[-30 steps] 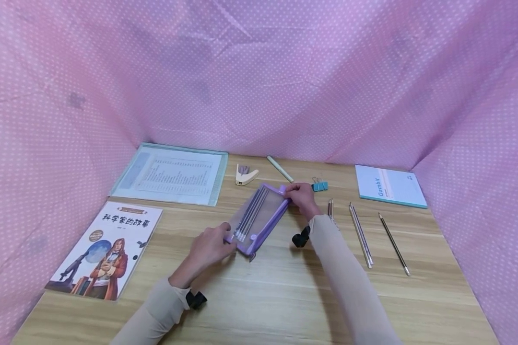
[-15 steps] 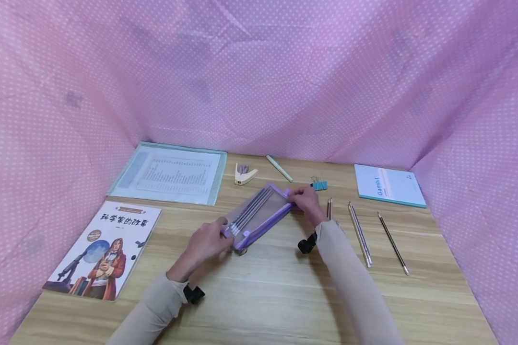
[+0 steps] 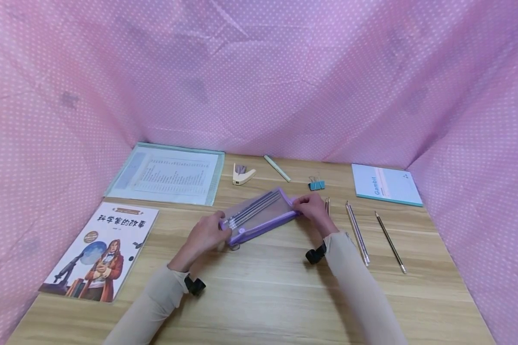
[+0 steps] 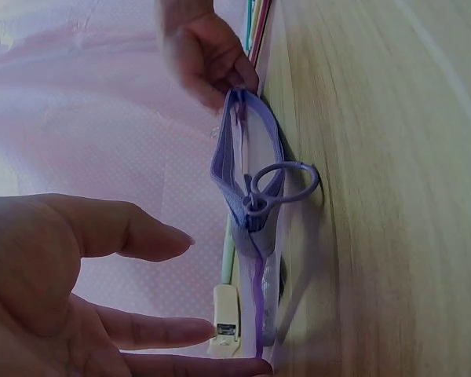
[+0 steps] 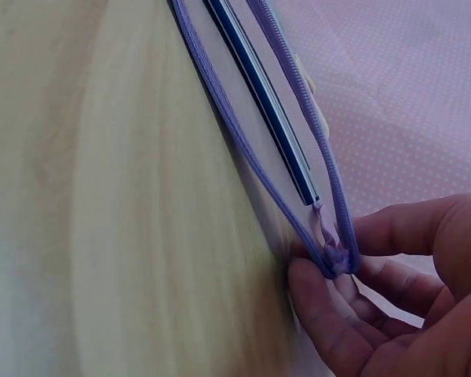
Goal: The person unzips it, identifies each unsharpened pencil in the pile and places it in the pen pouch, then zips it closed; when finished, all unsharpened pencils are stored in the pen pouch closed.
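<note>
A purple-edged mesh pencil case (image 3: 263,228) lies at mid-table, with several pencils (image 3: 255,209) visible inside. Its zip stands open in both wrist views. At the case's right end, my right hand (image 3: 311,211) pinches the corner between thumb and fingers. My left hand (image 3: 207,233) is at the opposite end. In the left wrist view its thumb (image 4: 153,236) and fingers are spread apart, a lower fingertip touching the case's side. A round zip pull (image 4: 315,182) sticks out at that near end.
Loose pencils (image 3: 357,232) lie right of the case, with a dark pencil (image 3: 390,242) beyond. Behind are a stapler (image 3: 242,177), a pale green pen (image 3: 277,167) and a blue binder clip (image 3: 316,185). A document folder (image 3: 168,175), a book (image 3: 101,251) and a notebook (image 3: 388,184) flank them.
The pencil case has turned clockwise and lies closer to level across the table. My right hand has moved right and nearer with its end; the left hand has shifted only slightly.
</note>
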`<state>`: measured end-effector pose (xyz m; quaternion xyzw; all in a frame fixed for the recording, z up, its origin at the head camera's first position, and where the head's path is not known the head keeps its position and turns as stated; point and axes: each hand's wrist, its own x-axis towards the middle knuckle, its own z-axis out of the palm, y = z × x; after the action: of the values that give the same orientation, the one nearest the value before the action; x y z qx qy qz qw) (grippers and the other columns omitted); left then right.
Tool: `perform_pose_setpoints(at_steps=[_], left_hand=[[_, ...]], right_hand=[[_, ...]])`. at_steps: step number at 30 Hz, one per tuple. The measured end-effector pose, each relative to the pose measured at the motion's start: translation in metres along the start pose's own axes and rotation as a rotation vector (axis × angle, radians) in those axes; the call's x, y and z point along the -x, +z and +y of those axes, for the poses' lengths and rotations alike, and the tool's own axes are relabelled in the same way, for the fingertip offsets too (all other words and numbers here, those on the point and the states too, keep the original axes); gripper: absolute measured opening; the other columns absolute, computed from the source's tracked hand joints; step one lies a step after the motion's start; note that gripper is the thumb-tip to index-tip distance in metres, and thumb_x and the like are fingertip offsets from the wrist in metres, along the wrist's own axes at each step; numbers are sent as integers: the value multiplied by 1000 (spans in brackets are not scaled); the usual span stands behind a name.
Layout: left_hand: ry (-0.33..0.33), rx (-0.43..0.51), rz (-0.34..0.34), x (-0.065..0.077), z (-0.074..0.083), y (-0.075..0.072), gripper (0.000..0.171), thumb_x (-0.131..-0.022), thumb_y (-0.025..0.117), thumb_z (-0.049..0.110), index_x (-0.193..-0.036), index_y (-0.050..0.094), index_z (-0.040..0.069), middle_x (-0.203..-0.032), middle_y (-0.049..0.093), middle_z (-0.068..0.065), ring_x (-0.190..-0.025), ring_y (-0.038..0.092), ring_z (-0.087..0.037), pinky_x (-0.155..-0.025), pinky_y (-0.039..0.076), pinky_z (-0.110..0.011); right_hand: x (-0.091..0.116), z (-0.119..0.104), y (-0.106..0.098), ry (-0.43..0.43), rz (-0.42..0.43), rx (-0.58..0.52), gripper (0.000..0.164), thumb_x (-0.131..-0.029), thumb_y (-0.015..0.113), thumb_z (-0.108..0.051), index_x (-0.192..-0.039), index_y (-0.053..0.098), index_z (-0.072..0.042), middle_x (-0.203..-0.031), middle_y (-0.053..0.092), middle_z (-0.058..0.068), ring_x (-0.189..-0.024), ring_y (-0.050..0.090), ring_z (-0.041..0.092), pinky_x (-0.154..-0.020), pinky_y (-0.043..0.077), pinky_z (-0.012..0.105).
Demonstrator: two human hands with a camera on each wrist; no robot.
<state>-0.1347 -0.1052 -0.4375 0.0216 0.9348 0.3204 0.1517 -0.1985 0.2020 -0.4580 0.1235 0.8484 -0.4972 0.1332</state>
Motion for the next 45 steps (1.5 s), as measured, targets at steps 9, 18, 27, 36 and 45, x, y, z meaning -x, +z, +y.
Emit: perform_pose_setpoints(at_steps=[9,18,27,36,45], left_hand=[[-18,28,5,-10,0,-2,59,-86,64,19,-139,49,-1,-110,67,-22,-73,60,-21,-55,46,-26],[-27,106,-15,-21,-1,-6,56,-91,59,16,-142,45,-2,-117,64,-23,-79,61,-22,-62,50,-28],[-56,259,-40,-33,-5,-8,55,-92,56,14,-144,45,-2,-143,52,-29,-125,57,-37,-103,50,-47],[-77,504,-34,-39,-11,-5,58,-93,52,14,-148,40,2,-150,46,-27,-139,45,-37,-118,36,-52],[-50,666,-35,-40,-16,-5,58,-89,53,8,-145,40,-2,-151,44,-27,-136,47,-38,-114,43,-48]], right_hand=[[10,9,-4,35,-29,-22,25,-92,67,-11,-113,70,0,-121,67,19,-96,63,18,-79,58,24],[21,13,-5,43,-33,-20,26,-92,67,-11,-115,69,-1,-119,67,19,-94,65,18,-80,58,25],[27,17,-5,36,-16,-24,25,-90,68,-8,-113,71,2,-116,68,20,-89,65,17,-75,59,25],[29,18,-3,34,2,-19,22,-92,68,-10,-112,72,-1,-112,69,16,-85,64,16,-71,57,24],[31,17,1,-18,-5,83,19,-90,69,-10,-107,72,-3,-105,70,15,-79,63,15,-66,53,23]])
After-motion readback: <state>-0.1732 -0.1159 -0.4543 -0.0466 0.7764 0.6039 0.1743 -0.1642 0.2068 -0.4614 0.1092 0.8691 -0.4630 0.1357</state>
